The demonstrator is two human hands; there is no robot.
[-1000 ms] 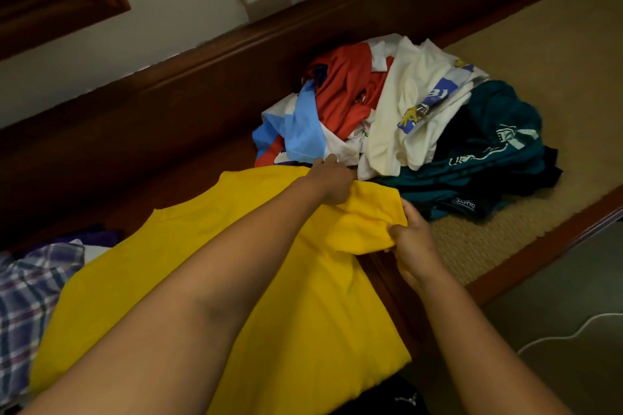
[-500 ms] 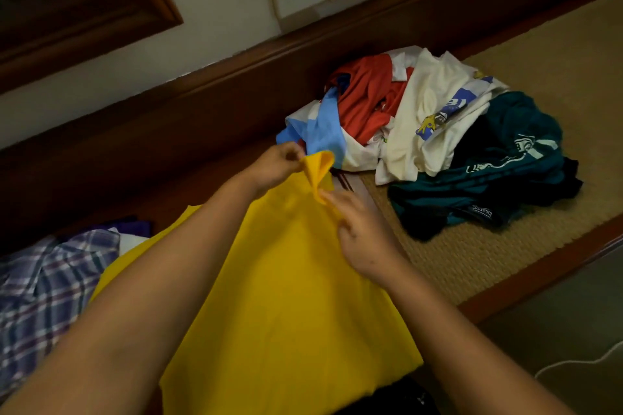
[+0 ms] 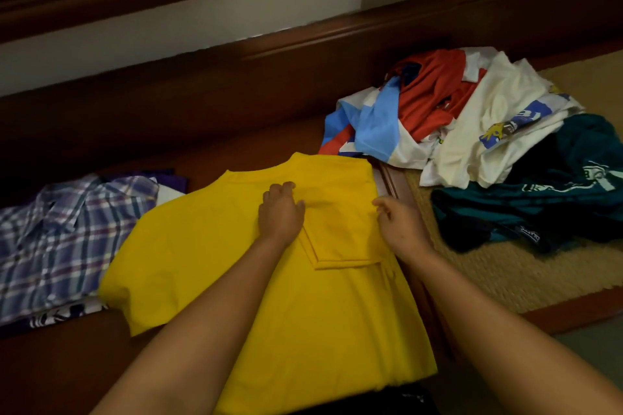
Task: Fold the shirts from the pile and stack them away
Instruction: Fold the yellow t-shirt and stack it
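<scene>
The yellow shirt [image 3: 323, 296] lies spread flat on the wooden counter [image 3: 236, 152], under both hands. Beyond the right hand sits the pile [image 3: 472, 131] of unfolded shirts; left of the left hand, a plaid shirt [image 3: 60, 239] lies folded. Left hand [image 3: 280, 212] presses down, fingers loosely bent; right hand [image 3: 399, 221] pinches the shirt's right edge.
</scene>
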